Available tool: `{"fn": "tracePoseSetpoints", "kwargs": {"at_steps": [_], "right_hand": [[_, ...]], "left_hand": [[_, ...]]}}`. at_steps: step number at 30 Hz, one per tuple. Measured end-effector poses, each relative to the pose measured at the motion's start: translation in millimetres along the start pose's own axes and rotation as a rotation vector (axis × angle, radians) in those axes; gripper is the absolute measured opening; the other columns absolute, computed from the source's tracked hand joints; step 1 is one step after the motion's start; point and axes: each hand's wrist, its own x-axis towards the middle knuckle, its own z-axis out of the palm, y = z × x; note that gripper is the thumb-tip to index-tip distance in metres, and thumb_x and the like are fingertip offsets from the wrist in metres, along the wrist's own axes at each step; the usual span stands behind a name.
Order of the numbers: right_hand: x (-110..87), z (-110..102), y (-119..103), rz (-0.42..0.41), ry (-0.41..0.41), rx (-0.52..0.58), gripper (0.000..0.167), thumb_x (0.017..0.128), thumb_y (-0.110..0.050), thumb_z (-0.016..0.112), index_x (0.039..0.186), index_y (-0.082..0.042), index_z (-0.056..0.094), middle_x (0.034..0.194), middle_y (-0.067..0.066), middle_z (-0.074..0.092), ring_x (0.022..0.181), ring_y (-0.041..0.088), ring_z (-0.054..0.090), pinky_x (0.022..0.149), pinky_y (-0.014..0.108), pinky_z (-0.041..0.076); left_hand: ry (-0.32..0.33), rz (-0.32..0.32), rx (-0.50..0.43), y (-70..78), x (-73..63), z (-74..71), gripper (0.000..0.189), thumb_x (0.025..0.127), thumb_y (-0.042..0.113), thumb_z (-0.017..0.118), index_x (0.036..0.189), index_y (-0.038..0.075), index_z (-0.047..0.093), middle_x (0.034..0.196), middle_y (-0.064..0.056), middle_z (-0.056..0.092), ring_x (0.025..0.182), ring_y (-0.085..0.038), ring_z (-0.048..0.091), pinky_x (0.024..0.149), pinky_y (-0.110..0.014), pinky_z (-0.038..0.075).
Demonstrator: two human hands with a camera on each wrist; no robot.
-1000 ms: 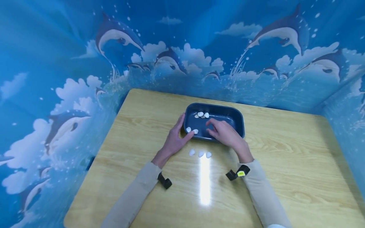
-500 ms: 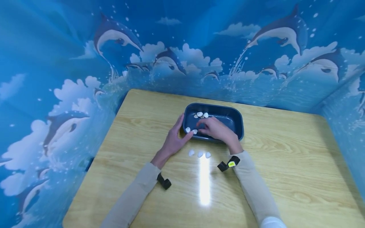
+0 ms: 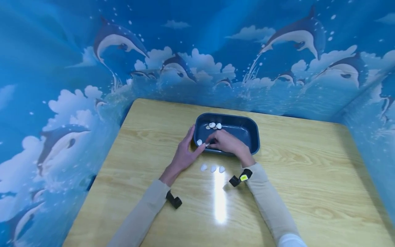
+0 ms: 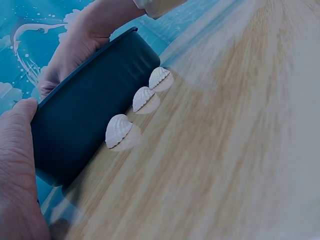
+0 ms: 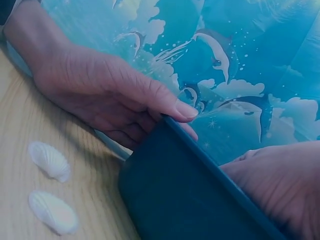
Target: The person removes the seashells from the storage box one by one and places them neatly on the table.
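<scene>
A dark blue basin (image 3: 254,137) stands on the table, with several white seashells (image 3: 212,125) clustered towards its back left. My left hand (image 3: 183,154) holds the basin's near left corner, its thumb over the rim and its fingers along the outer wall. Inside the basin my right hand (image 3: 226,141) pinches a white seashell (image 3: 207,145) close to the left thumb. Another seashell (image 3: 199,141) lies just left of it. The basin wall hides the right fingertips in both wrist views.
Three white seashells stand in a row on the wooden table (image 3: 308,178) before the basin: a left one (image 3: 203,167), a middle one (image 3: 213,168) and a right one (image 3: 222,169). A dolphin-printed blue curtain (image 3: 197,68) hangs behind the table.
My right hand has moved left inside the basin and now pinches the seashell near the left thumb. The left hand keeps its place on the corner. The head view has shifted slightly.
</scene>
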Motion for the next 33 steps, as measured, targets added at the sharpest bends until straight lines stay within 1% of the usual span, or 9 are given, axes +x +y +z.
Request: {"fn": "tracePoseSetpoints", "kwargs": {"at_steps": [6, 11, 14, 17, 20, 22, 24, 30, 33], "right_hand": [[3.2, 3.6, 1.4, 0.002, 0.020, 0.009, 0.015, 0.098, -0.013, 0.075, 0.110, -0.007, 0.080, 0.107, 0.004, 0.079, 0.095, 0.014, 0.072, 0.084, 0.033, 0.061], [4.4, 4.4, 2.2, 0.007, 0.039, 0.001, 0.012, 0.098, -0.015, 0.075, 0.107, -0.008, 0.080, 0.104, 0.003, 0.078, 0.093, 0.014, 0.072, 0.085, 0.033, 0.061], [4.6, 4.3, 3.0, 0.011, 0.048, -0.007, 0.012, 0.098, -0.015, 0.075, 0.107, -0.008, 0.080, 0.103, 0.003, 0.078, 0.094, 0.014, 0.072, 0.086, 0.033, 0.061], [4.1, 3.1, 4.4, 0.021, 0.054, -0.005, 0.013, 0.099, -0.016, 0.073, 0.107, -0.007, 0.079, 0.101, 0.004, 0.078, 0.090, 0.013, 0.071, 0.083, 0.032, 0.061], [3.4, 1.0, 5.5, 0.043, 0.063, 0.005, 0.015, 0.101, -0.017, 0.070, 0.106, -0.006, 0.079, 0.096, 0.003, 0.077, 0.081, 0.011, 0.068, 0.077, 0.031, 0.059], [3.0, -0.8, 6.1, 0.061, 0.062, 0.003, 0.017, 0.103, -0.018, 0.068, 0.103, -0.005, 0.079, 0.090, 0.002, 0.075, 0.074, 0.011, 0.064, 0.071, 0.031, 0.057], [2.5, -2.8, 6.4, 0.082, 0.052, 0.003, 0.020, 0.104, -0.020, 0.066, 0.102, -0.005, 0.079, 0.086, 0.001, 0.074, 0.071, 0.012, 0.062, 0.069, 0.032, 0.055], [-3.4, -8.3, 9.2, 0.180, 0.001, -0.021, 0.023, 0.105, -0.022, 0.063, 0.104, -0.006, 0.079, 0.091, 0.002, 0.074, 0.075, 0.014, 0.062, 0.071, 0.033, 0.055], [-5.2, -10.6, 10.1, 0.196, 0.011, -0.029, 0.019, 0.103, -0.020, 0.065, 0.107, -0.005, 0.077, 0.093, 0.002, 0.073, 0.074, 0.014, 0.061, 0.070, 0.032, 0.053]], "left_hand": [[0.000, 0.004, -0.020, 1.4, -0.6, -1.3, 0.087, 0.101, 0.038, 0.068, 0.168, 0.015, 0.018, 0.175, -0.007, 0.017, 0.160, -0.018, 0.017, 0.129, -0.048, 0.021], [-0.006, -0.003, -0.023, 1.4, -0.3, -1.0, 0.086, 0.101, 0.035, 0.067, 0.169, 0.017, 0.016, 0.175, -0.004, 0.016, 0.160, -0.018, 0.015, 0.129, -0.049, 0.019], [-0.004, -0.003, -0.029, 1.8, -0.3, -0.4, 0.086, 0.102, 0.034, 0.068, 0.169, 0.016, 0.016, 0.175, -0.006, 0.016, 0.160, -0.019, 0.015, 0.129, -0.049, 0.018], [-0.001, 0.007, -0.037, 2.6, -0.2, 0.6, 0.086, 0.101, 0.032, 0.068, 0.168, 0.013, 0.017, 0.175, -0.008, 0.017, 0.160, -0.018, 0.015, 0.129, -0.048, 0.019], [-0.004, 0.023, -0.038, 2.3, 0.5, 0.4, 0.086, 0.102, 0.030, 0.068, 0.168, 0.011, 0.017, 0.175, -0.009, 0.016, 0.159, -0.016, 0.015, 0.129, -0.046, 0.019], [-0.001, 0.022, -0.035, 2.9, 0.3, -0.4, 0.086, 0.101, 0.029, 0.068, 0.168, 0.011, 0.017, 0.175, -0.009, 0.017, 0.159, -0.014, 0.015, 0.129, -0.044, 0.019], [0.005, 0.018, -0.035, 3.2, 0.0, -1.1, 0.086, 0.101, 0.029, 0.068, 0.168, 0.011, 0.017, 0.175, -0.009, 0.017, 0.159, -0.013, 0.015, 0.130, -0.043, 0.018], [0.000, 0.010, -0.030, 4.0, -0.7, -0.7, 0.086, 0.101, 0.030, 0.069, 0.168, 0.012, 0.018, 0.174, -0.011, 0.018, 0.159, -0.013, 0.015, 0.129, -0.041, 0.019], [0.002, 0.011, -0.022, 4.6, -0.1, 0.1, 0.086, 0.101, 0.031, 0.069, 0.168, 0.011, 0.018, 0.174, -0.012, 0.018, 0.159, -0.014, 0.015, 0.129, -0.041, 0.019]]}}
